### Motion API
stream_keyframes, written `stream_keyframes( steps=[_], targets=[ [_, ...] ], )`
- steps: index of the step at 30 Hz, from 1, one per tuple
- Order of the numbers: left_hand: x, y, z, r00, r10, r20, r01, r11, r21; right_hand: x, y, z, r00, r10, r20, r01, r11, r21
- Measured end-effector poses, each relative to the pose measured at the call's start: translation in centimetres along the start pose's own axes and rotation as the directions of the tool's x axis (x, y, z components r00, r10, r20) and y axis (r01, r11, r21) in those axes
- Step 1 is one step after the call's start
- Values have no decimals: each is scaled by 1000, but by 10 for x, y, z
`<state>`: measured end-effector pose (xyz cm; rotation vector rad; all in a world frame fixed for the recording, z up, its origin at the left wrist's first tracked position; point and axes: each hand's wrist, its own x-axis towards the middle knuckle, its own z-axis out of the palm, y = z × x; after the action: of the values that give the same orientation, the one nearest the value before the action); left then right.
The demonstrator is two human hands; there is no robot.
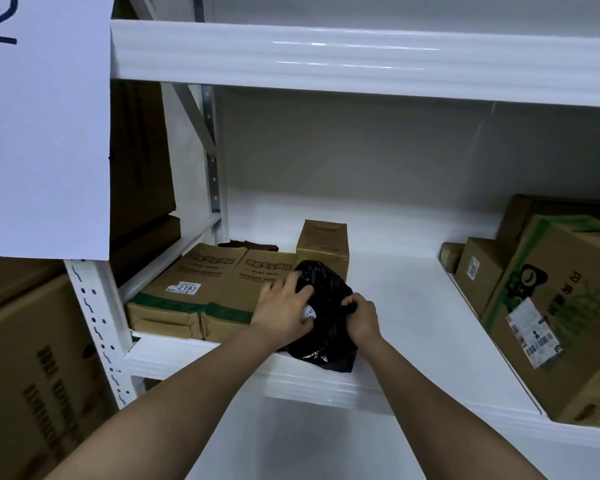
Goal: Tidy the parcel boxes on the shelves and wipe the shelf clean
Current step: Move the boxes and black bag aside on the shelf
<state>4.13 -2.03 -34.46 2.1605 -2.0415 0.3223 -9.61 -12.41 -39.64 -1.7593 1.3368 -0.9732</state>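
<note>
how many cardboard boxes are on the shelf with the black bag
6: two flat boxes at left, a small upright one behind the bag, and a small, large and rear box at right. Others may be hidden.

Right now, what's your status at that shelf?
Both hands, left hand and right hand, on black plastic parcel. Parcel at shelf front edge. Small upright box behind.

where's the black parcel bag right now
The black parcel bag lies at the shelf's front edge, right of the flat boxes, held by both hands.
</note>
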Motion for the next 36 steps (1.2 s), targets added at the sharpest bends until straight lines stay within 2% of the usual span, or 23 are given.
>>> stream_keyframes(
  steps=[7, 11, 14, 17, 19, 21, 23, 25, 27, 30, 33, 36],
  targets=[
    [12, 8, -15, 976, 46, 213, -116, 937, 330, 6, 3, 3, 996, 60, 65, -50, 988, -145],
    [22, 19, -18, 941, 3, 338, -169, 870, 462, 8, 1, 1, 994, 72, 88, -55, 982, -181],
    [29, 26, -18, 914, -31, 405, -188, 852, 488, 9, 2, -2, 990, 64, 127, -40, 982, -186],
    [32, 26, -13, 898, -52, 437, -172, 873, 456, 9, -3, -8, 968, 93, 234, -58, 987, -151],
    [32, 25, -8, 895, -59, 442, -158, 885, 437, 5, -11, -18, 925, 133, 355, -115, 991, -73],
    [30, 25, -2, 894, -64, 444, -150, 891, 429, 0, -21, -33, 848, 147, 509, -158, 987, -24],
    [26, 27, 5, 894, -74, 443, -118, 913, 391, 0, -22, -48, 754, 171, 634, -131, 985, -111],
    [22, 26, 10, 901, -87, 425, -63, 944, 325, 1, -20, -55, 710, 179, 681, -48, 977, -206],
    [21, 24, 8, 906, -93, 414, -1, 975, 221, 2, -16, -54, 732, 141, 667, 32, 970, -240],
    [22, 17, -4, 901, -64, 430, 22, 994, 103, 2, -12, -45, 814, 15, 580, 145, 962, -230],
    [20, 9, -18, 890, -18, 455, -49, 990, 135, 7, -8, -36, 875, -71, 478, 214, 944, -252],
    [16, 0, -26, 871, 35, 490, -147, 970, 192, 12, -6, -26, 909, -75, 410, 224, 918, -328]
  ],
)
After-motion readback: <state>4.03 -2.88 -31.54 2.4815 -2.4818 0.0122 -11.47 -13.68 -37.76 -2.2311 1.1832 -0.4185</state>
